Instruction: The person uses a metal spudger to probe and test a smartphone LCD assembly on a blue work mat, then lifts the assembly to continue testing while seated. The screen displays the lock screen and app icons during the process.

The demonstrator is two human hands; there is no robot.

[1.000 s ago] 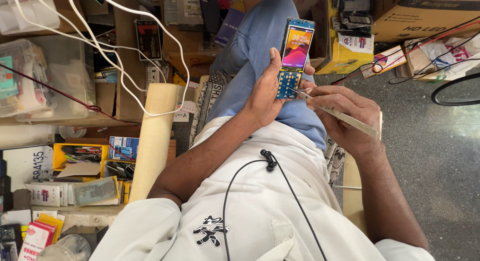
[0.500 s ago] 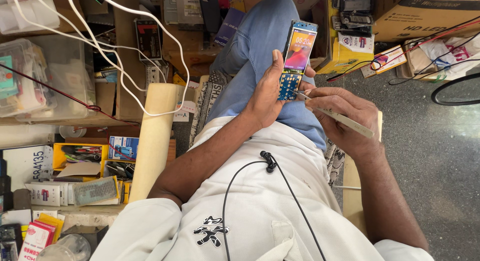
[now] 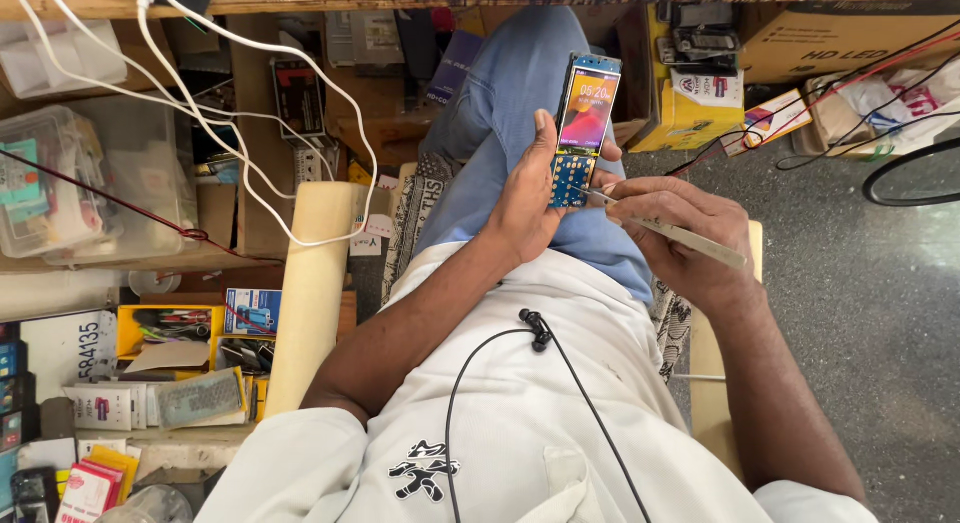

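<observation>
Sitting in a chair, seen from above, with the lap filling the centre of the frame. Left hand [image 3: 528, 198] gripping a small keypad phone [image 3: 583, 128] just above centre, fingers curled around its lower half and thumb pressed along the left edge; screen glowing in pink and orange, blue keypad board lying exposed beneath it. Right hand [image 3: 680, 228] pinching a pair of metal tweezers [image 3: 668, 227] to the right of centre, fingers closed around the shaft, the fine tip touching the right edge of the keypad board. Phone hovering over the blue jeans [image 3: 510, 133], tilted slightly rightward, well clear of the shelves behind.

Trailing down the white shirt [image 3: 520, 423] in the lower centre, a thin black cable with a clip microphone [image 3: 537, 329]. Looping across the upper left of the frame, white cables [image 3: 215, 118] in front of wooden shelving, next to a clear plastic box [image 3: 90, 178] packed with small parts. Standing at the upper right, a yellow carton [image 3: 690, 108] beside a brown cardboard box [image 3: 830, 38]. Running down the left of centre, the cream armrest [image 3: 315, 283] of the chair. Lying at the lower left, a yellow tray [image 3: 175, 328] and small packets.
</observation>
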